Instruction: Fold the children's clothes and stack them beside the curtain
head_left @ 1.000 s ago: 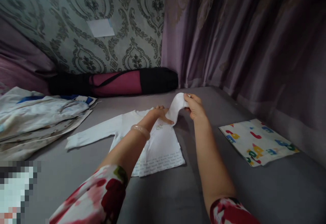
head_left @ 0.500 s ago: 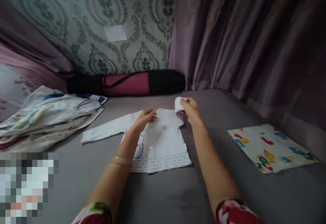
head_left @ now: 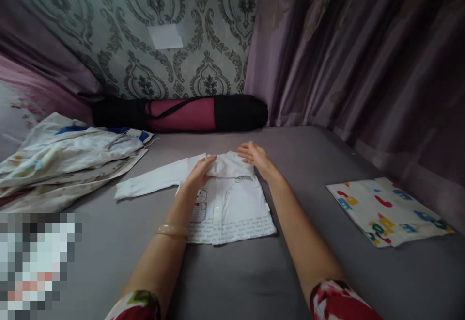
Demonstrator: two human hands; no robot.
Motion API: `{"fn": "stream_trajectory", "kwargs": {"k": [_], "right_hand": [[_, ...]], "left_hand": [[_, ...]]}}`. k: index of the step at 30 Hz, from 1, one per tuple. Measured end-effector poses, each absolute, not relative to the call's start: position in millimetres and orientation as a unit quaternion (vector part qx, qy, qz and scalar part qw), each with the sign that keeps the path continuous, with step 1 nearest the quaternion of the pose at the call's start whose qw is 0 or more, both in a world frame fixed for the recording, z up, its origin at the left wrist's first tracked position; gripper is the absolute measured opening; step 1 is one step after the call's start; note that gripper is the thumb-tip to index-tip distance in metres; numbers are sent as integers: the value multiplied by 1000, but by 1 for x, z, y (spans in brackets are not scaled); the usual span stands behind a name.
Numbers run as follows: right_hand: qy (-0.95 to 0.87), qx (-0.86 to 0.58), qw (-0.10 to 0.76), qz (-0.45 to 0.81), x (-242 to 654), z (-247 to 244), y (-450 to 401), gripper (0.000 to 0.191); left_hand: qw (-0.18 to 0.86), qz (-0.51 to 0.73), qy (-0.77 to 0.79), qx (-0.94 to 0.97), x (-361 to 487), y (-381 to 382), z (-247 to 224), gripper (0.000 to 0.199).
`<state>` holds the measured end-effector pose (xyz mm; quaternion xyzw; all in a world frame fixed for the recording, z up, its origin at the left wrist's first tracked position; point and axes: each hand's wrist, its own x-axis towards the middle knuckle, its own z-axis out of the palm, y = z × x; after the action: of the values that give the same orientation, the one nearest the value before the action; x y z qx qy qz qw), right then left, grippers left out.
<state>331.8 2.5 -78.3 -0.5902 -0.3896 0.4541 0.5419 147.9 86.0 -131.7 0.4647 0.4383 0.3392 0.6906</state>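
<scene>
A small white long-sleeved baby shirt [head_left: 240, 203] lies front up on the grey bed, with a button, a bear drawing and rows of print near its hem. Its left-hand sleeve [head_left: 145, 184] stretches out flat to the side. The other sleeve [head_left: 232, 166] is folded across the chest below the collar. My left hand [head_left: 199, 170] is closed on the end of that folded sleeve; its fingertips are partly hidden. Over the shirt's right shoulder is my right hand [head_left: 256, 159], fingers spread and holding nothing.
A folded cloth with colourful letters [head_left: 390, 213] lies to the right. Loose clothes [head_left: 80, 160] are piled at the left. Along the wall rests a long black and maroon bag [head_left: 181, 114]. Purple curtains [head_left: 308, 43] hang at the right. A blurred patch covers the lower left corner.
My right hand has brought the sleeve leftward across the shirt's chest and let it go. My left hand has shifted slightly left and now touches the cuff end.
</scene>
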Motion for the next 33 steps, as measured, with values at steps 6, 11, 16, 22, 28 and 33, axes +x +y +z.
{"fn": "stream_trajectory", "kwargs": {"k": [6, 11, 16, 22, 28, 33], "right_hand": [[-318, -660, 578, 359, 366, -86, 4, 47], [-445, -774, 398, 208, 359, -110, 10, 42], [-589, -773, 204, 115, 335, -132, 6, 51], [-615, -774, 116, 102, 328, -143, 0, 62], [-615, -776, 112, 89, 330, -146, 2, 64], [-615, -776, 115, 76, 330, -151, 2, 65]], "left_hand": [[655, 369, 434, 496, 148, 84, -137, 37], [607, 425, 414, 529, 147, 87, -139, 42], [593, 456, 403, 527, 144, 93, -148, 47], [503, 444, 450, 590, 137, 100, -162, 52], [301, 392, 533, 687, 131, 98, -161, 50], [189, 337, 524, 759, 129, 94, -162, 46]]}}
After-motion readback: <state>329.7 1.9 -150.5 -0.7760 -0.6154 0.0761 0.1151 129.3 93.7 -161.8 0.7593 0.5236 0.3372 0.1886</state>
